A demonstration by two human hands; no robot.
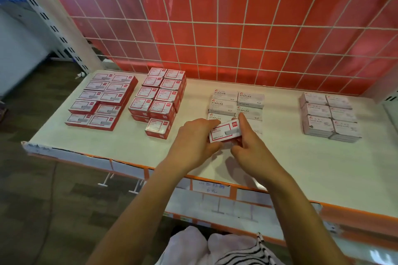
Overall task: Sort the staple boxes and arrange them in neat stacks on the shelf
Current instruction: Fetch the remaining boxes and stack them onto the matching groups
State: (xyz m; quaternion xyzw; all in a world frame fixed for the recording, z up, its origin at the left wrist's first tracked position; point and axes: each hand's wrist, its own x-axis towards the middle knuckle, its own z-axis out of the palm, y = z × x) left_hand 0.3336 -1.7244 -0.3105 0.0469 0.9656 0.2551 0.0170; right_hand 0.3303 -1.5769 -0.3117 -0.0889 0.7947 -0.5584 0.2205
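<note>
Progress: we judge the sorting well along, with four groups standing on the shelf (280,157).
Done: low red-bordered stack (101,101) at left; taller red-bordered stack (159,97) beside it; white STAPLES boxes (234,101) at centre; pale pink boxes (329,116) at right.
Left to do: we think the lone red box (157,128) in front of the taller stack and the held box (225,133) need places.
Hands: left hand (193,140) grips the held box's left end; right hand (249,146) pinches its right end, index finger straight.
Held box: just in front of the STAPLES boxes.
Surface: white shelf with an orange label strip (211,189) along its front.
Room: white wire grid (215,28) over a red backing; dark floor (43,178) at lower left.
</note>
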